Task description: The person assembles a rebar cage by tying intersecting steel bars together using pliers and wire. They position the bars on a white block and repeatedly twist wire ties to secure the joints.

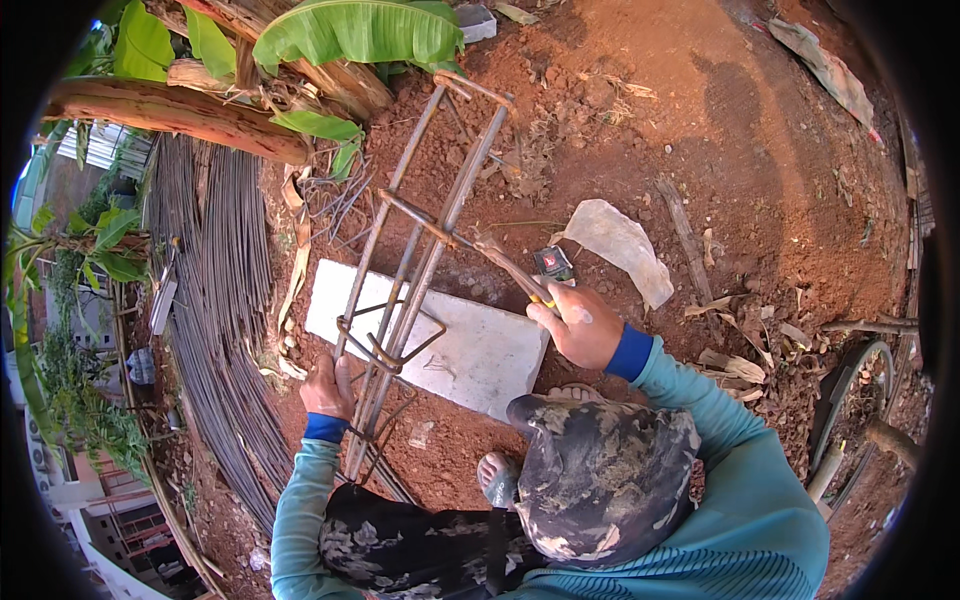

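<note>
A rusty rebar cage of long bars and square stirrups slants from the upper middle down to my knees, resting over a white slab on the red soil. My left hand grips the long bars at the cage's lower end, beside a stirrup. My right hand is closed on a thin metal hook tool with a yellow grip. The tool's tip reaches the joint where a stirrup crosses the bars. Both sleeves are teal with blue cuffs.
A long bundle of thin steel rods lies on the left. Banana trunks and leaves crowd the upper left. A pale torn bag and a small dark packet lie past my right hand. A wheel stands at right.
</note>
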The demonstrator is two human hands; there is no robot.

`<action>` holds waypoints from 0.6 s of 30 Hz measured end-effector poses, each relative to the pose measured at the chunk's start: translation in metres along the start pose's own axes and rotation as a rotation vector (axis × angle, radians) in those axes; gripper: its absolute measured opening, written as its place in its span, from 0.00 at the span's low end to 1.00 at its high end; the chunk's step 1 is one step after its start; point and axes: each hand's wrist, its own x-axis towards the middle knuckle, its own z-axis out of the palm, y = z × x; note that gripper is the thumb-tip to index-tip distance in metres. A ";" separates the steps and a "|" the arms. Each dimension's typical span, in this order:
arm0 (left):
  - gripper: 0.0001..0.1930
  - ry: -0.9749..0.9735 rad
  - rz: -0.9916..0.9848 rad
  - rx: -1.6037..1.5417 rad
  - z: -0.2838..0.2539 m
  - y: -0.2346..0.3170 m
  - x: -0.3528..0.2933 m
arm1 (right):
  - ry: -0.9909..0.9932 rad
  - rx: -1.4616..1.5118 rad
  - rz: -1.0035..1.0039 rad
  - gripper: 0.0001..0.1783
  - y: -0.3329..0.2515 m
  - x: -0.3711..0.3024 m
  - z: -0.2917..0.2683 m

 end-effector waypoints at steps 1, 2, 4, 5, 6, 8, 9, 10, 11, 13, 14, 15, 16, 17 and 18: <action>0.17 -0.005 -0.009 -0.005 0.000 0.001 -0.001 | 0.067 -0.028 -0.055 0.21 -0.002 0.003 -0.005; 0.17 -0.026 -0.017 0.015 0.000 0.001 -0.001 | 0.133 -0.054 -0.113 0.19 -0.005 0.006 -0.008; 0.17 -0.016 0.019 0.006 -0.001 0.001 -0.002 | 0.219 -0.076 -0.225 0.19 -0.012 0.010 -0.009; 0.17 -0.014 0.033 0.003 -0.002 0.001 -0.003 | 0.194 -0.129 -0.213 0.20 -0.015 0.012 -0.009; 0.17 -0.020 0.027 0.013 -0.002 0.002 -0.004 | 0.168 -0.183 -0.201 0.20 -0.018 0.013 -0.009; 0.18 -0.045 0.004 0.024 -0.002 0.002 -0.005 | 0.140 -0.276 -0.181 0.21 -0.024 0.013 -0.009; 0.18 -0.028 0.021 0.031 -0.002 0.002 -0.005 | 0.136 -0.317 -0.174 0.21 -0.026 0.013 -0.011; 0.17 -0.025 0.023 0.030 -0.002 0.002 -0.006 | 0.130 -0.358 -0.167 0.22 -0.027 0.013 -0.012; 0.17 -0.022 0.026 0.027 -0.002 0.003 -0.006 | 0.123 -0.408 -0.169 0.22 -0.029 0.013 -0.014; 0.17 -0.005 0.047 -0.013 -0.002 0.004 -0.003 | 0.126 -0.514 -0.201 0.24 -0.031 0.014 -0.018; 0.17 -0.015 0.045 -0.018 -0.003 0.004 -0.003 | 0.122 -0.568 -0.202 0.25 -0.032 0.015 -0.021; 0.17 -0.031 0.031 -0.017 -0.004 0.004 -0.001 | 0.095 -0.605 -0.193 0.25 -0.034 0.017 -0.023; 0.17 -0.042 0.018 -0.030 -0.004 0.005 0.000 | 0.097 -0.640 -0.226 0.26 -0.036 0.019 -0.026; 0.17 -0.033 0.030 -0.055 -0.005 0.005 0.001 | 0.101 -0.689 -0.241 0.26 -0.039 0.021 -0.029; 0.17 -0.034 0.031 -0.075 -0.005 0.005 0.002 | 0.109 -0.717 -0.304 0.27 -0.042 0.024 -0.032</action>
